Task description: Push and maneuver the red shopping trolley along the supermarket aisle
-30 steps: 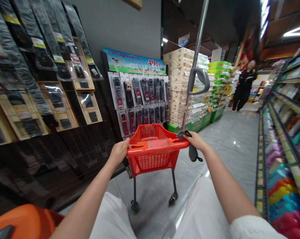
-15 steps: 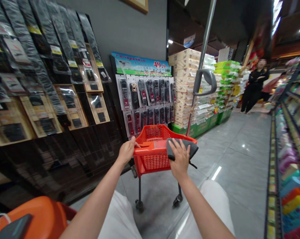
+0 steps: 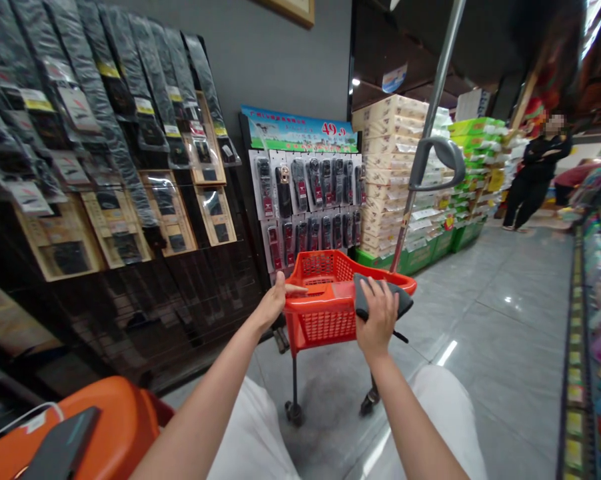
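A red plastic shopping cart [image 3: 325, 327] with mesh sides stands in front of me on thin dark legs with casters. My left hand [image 3: 275, 301] rests at the left end of its near rim, thumb raised and index finger stretched out over the rim. On the right part of that rim lies a folded grey cloth [image 3: 402, 304] with a dark edge and a dangling strap. My right hand [image 3: 378, 313] grips the cloth from above, fingers curved over it against the rim. A metal pole [image 3: 430, 113] with a grey loop handle [image 3: 443, 183] rises at the cart's right side.
Packaged belts [image 3: 130, 80] hang on the left wall, beside a rack of carded belts [image 3: 310, 193]. Stacked cartons [image 3: 388, 167] stand behind the cart. An orange stool [image 3: 120, 413] holds a dark power bank [image 3: 63, 443]. A person [image 3: 538, 167] stands far right, near shelves [image 3: 600, 373].
The view has turned slightly left, so everything sits farther right. My left thumb has lifted from the rim and its index finger is straighter. My right hand stays on the cloth.
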The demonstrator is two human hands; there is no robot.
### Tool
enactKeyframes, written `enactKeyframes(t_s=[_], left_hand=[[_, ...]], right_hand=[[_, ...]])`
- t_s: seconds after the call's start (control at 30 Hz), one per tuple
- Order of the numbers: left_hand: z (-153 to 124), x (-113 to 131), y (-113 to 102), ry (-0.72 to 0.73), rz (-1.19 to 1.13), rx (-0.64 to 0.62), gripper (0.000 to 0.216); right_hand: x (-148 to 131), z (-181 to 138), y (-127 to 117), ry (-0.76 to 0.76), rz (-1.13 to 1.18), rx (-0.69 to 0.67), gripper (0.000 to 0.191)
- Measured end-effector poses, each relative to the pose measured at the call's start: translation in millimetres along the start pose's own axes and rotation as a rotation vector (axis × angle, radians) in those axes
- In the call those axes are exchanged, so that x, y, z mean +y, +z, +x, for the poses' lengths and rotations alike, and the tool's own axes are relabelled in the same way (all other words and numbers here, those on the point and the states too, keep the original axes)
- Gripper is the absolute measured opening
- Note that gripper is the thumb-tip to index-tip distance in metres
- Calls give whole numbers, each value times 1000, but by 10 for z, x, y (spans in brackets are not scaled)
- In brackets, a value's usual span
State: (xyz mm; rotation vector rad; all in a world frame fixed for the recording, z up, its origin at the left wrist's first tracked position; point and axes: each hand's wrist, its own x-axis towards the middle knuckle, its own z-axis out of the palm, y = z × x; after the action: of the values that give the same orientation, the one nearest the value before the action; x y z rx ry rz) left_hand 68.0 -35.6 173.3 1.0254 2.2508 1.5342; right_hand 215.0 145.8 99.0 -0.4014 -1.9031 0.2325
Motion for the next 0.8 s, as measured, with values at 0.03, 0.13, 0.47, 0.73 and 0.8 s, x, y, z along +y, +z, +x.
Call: enactKeyframes(t_s=[0.03,0.13,0.47,0.73,0.8], left_hand=[[-13,23,38,-21,-60,-29,95],[-65,124,173,-48,-172,-104,99],[-25,105,339,-10,-211,-189,95],[-79,28,611,83,-72,-200,86],[-87,99,653,87,-51,-225,86]], right_hand=[[-2,-15,11,42,5,34,56],[-105,-107,65,25,21,11,53],[326,-16,-18,45,156,144,47],[166,-270,6,-113,270,46,46],[257,-229,2,3,306,140,46]])
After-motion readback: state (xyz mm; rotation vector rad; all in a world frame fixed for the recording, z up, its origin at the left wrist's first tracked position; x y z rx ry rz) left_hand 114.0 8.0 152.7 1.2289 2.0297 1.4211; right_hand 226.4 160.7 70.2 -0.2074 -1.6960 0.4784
